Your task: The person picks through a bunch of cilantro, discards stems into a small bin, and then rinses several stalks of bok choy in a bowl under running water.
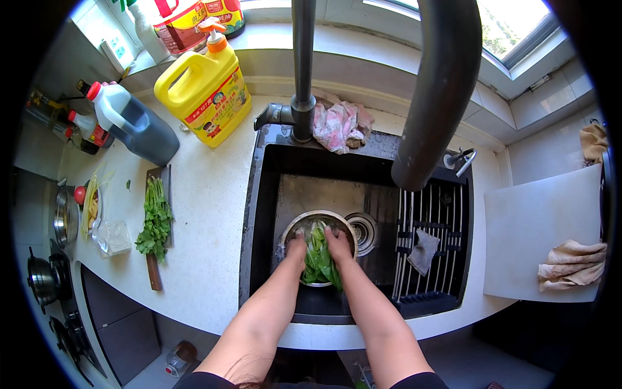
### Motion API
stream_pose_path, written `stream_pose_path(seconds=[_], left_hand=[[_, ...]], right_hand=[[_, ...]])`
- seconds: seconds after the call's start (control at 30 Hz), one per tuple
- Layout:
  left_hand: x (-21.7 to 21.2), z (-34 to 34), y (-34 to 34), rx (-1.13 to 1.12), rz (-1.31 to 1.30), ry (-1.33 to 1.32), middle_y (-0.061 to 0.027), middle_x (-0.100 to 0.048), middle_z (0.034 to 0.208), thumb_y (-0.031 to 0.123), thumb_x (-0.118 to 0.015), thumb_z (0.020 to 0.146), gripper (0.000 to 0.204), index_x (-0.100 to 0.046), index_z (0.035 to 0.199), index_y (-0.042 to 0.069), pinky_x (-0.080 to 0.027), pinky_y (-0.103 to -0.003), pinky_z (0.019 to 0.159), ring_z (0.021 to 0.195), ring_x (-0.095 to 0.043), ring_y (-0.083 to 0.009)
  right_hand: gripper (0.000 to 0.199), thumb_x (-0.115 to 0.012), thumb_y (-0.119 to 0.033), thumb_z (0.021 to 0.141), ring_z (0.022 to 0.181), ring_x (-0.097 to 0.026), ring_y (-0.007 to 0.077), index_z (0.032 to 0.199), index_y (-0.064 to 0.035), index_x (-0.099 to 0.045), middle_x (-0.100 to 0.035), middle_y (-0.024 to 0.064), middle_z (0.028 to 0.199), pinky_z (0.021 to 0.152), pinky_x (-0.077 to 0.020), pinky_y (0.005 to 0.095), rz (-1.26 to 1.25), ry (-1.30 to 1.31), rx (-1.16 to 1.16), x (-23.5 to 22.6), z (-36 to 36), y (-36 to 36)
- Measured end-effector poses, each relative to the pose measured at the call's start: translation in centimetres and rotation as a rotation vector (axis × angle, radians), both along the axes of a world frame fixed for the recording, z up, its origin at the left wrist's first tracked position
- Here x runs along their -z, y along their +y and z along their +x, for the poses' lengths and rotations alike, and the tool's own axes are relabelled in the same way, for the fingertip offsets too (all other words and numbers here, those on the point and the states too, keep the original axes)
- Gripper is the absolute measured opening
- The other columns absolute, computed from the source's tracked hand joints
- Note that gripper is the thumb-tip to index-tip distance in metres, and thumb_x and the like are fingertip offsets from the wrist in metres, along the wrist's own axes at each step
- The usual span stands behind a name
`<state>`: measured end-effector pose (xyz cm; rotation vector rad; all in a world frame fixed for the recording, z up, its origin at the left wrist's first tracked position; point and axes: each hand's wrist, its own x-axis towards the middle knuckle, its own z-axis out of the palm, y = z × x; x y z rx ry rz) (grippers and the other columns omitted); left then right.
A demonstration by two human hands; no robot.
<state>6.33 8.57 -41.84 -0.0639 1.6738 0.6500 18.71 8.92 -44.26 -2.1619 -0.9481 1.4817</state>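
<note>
A round metal bowl (348,225) stands in the dark sink (259,214), beside the drain (364,232). In it lie leafy greens (319,259) with pale stem ends toward the far side and leaves hanging near the close rim. My left hand (297,249) grips the greens from the left, its fingertips hidden down in the bowl. From the right, my right hand (337,244) closes on the same bunch, fingers bent inward over the stems. Water seems to lie around the greens.
A dark faucet (302,78) and thick dark pipe (440,84) rise over the sink. A roll-up rack (405,220) holds a grey cloth (424,251). Left: a wooden-handled knife (153,272) under green herbs (155,220), a yellow jug (207,97), a dark-liquid jug (136,126).
</note>
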Motion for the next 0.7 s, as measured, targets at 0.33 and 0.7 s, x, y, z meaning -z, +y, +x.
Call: stream_pose_path(seconds=[0.33,0.7], left_hand=[[-6.3,1.1,-0.8,0.055,0.417,-0.271,-0.0037,-0.060,0.088,0.021,-0.044,0.094,0.024,-0.058,0.101,0.003,-0.043,-0.026,0.070,0.077,-0.054,-0.0118],[-20.9,2.9,-1.1,0.407,1.118,0.478,-0.0117,-0.057,0.114,0.011,-0.043,0.092,0.030,-0.054,0.116,-0.003,-0.038,-0.027,0.092,0.109,-0.050,-0.0159]], right_hand=[[0.034,-0.038,-0.021,0.094,0.102,-0.050,0.0206,0.120,-0.0015,-0.045,-0.054,0.0120,0.109,0.091,-0.0364,0.0307,0.207,0.505,-0.020,-7.8,-1.0,-1.1],[0.048,-0.044,-0.033,0.094,0.114,-0.042,0.0172,0.130,-0.0034,-0.032,-0.044,0.0093,0.124,0.098,-0.0306,0.0292,0.643,0.760,0.029,-22.7,-0.7,-1.5]])
